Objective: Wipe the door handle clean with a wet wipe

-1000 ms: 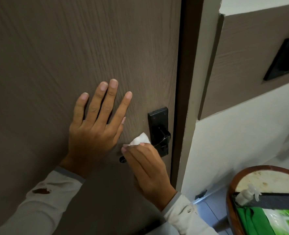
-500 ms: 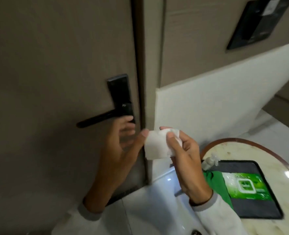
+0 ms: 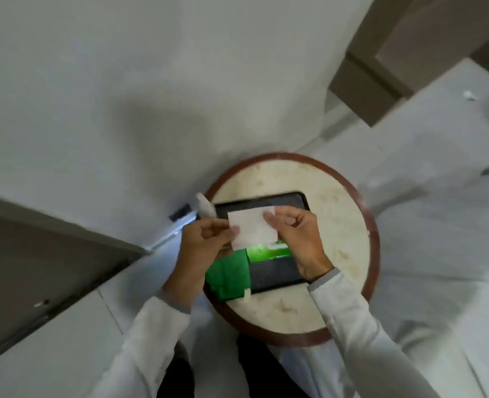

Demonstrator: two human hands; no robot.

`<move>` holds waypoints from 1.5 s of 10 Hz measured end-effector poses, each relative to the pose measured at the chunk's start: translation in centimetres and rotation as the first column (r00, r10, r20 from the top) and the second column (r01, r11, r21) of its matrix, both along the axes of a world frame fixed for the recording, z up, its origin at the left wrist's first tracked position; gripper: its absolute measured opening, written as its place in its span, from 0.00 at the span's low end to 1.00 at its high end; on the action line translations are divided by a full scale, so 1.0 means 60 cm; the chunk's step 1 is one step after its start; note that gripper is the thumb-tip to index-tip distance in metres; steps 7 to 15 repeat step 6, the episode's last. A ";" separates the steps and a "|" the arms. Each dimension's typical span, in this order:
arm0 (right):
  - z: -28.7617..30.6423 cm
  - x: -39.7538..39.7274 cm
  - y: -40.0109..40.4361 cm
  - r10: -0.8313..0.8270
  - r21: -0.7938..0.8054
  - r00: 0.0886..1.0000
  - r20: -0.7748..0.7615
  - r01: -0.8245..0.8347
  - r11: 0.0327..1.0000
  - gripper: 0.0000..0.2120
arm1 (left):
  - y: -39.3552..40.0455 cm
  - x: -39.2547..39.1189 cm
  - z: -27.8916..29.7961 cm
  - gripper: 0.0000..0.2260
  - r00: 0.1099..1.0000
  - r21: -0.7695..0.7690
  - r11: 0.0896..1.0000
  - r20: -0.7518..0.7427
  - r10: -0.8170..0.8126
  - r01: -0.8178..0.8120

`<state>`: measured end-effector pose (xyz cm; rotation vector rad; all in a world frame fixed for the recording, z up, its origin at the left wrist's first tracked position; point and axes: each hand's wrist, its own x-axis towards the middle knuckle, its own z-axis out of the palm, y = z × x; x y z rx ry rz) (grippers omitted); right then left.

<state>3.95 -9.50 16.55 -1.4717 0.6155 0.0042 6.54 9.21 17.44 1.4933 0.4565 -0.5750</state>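
Both hands, left hand point(image 3: 206, 239) & right hand point(image 3: 297, 234), pinch wet wipe point(image 3: 251, 228) edges, palms inward, above tray point(image 3: 277, 275).

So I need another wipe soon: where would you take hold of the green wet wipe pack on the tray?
Probably at the long near edge of the green wet wipe pack, coming from above on the person's side. It lies flat on the black tray, so only edges offer a grip; its far part is hidden under the white wipe stretched between left hand and right hand.
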 end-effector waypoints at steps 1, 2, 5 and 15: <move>-0.184 -0.052 -0.087 -0.015 -0.107 0.959 -0.282 -0.016 0.994 0.02 | -0.104 -0.057 -0.188 0.07 0.985 0.154 0.982 -0.152 -0.082 0.105; -0.269 -0.079 -0.127 -0.020 -0.163 0.894 -0.448 -0.060 0.985 0.04 | -0.150 -0.088 -0.273 0.04 0.977 0.256 0.953 -0.179 -0.117 0.161; -0.293 -0.091 -0.171 0.222 -0.376 0.736 -0.639 -0.552 0.744 0.20 | -0.203 -0.122 -0.297 0.03 0.941 0.546 0.767 -0.163 -0.297 0.336; -0.243 -0.090 -0.170 0.257 -0.516 0.726 -0.638 -0.651 0.556 0.23 | -0.198 -0.125 -0.247 0.12 0.911 0.637 0.681 -0.086 -0.403 0.361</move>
